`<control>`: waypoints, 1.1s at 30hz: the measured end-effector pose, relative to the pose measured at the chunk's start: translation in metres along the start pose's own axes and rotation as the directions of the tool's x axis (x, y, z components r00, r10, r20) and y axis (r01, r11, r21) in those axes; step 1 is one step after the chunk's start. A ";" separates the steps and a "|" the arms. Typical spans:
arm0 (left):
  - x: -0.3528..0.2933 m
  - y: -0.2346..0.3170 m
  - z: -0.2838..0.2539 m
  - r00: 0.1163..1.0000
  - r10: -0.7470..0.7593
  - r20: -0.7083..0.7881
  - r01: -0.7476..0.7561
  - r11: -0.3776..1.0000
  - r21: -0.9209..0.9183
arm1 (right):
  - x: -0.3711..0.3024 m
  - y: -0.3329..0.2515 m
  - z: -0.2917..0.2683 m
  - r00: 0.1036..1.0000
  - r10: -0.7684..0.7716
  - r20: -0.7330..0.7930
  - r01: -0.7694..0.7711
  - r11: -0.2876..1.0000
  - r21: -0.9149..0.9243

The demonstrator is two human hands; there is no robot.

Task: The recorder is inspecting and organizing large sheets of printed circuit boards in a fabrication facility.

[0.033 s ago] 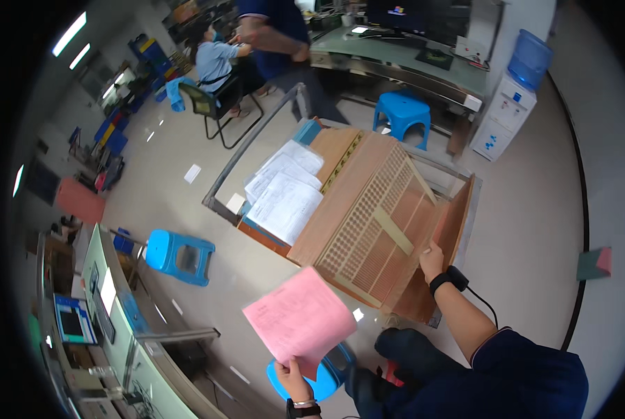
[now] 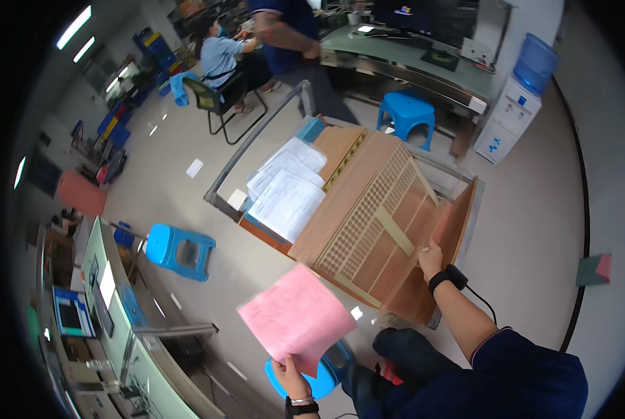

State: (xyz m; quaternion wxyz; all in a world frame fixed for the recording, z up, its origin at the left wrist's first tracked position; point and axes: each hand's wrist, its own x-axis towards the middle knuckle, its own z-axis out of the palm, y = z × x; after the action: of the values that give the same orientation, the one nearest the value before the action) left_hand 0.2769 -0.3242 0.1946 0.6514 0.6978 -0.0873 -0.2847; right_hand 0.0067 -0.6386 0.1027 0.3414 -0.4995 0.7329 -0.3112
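Observation:
My left hand [image 2: 291, 378] pinches the lower edge of a pink sheet of paper [image 2: 298, 314], held out over a blue stool [image 2: 317, 380]. Faint writing covers the sheet. My right hand [image 2: 431, 258] is closed at the near right edge of a tan panel [image 2: 385, 234] patterned with rows of round and small marks and a pale strip. This panel lies slanted on a metal-framed cart [image 2: 218, 199], beside a brown board [image 2: 422, 302]. White papers in clear sleeves [image 2: 288, 202] rest on the cart's left part.
A blue stool [image 2: 180, 251] stands left of the cart, another blue stool [image 2: 406, 115] behind it. A standing person [image 2: 284, 42] is at the cart's far side; a seated person [image 2: 221, 56] works beyond. A water dispenser [image 2: 511, 115] stands by the right wall, a green-topped desk [image 2: 110, 279] at left.
The view has shifted slightly. The pink sheet in my left hand has moved a little to the left; my right hand stays at the panel's edge.

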 end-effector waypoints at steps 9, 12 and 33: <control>0.038 -0.017 0.013 0.990 -0.083 -0.117 0.000 0.819 -0.574 | 0.019 -0.064 0.046 0.880 0.101 0.464 -0.151 0.986 0.073; 0.058 -0.038 0.018 0.934 -0.137 -0.330 -0.056 0.857 -0.513 | 0.021 -0.055 0.043 0.784 0.108 0.611 -0.151 0.988 0.020; 0.163 -0.087 0.242 0.820 -0.497 -0.284 0.345 0.825 -0.448 | 0.078 -0.045 -0.080 0.898 0.211 0.387 -0.213 0.976 -0.037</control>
State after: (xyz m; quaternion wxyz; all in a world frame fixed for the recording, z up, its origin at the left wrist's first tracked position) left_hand 0.2658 -0.6006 0.0680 0.6960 0.6029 0.2593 -0.2913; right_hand -0.0558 -0.7167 0.1699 0.5134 -0.4675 0.6995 -0.1690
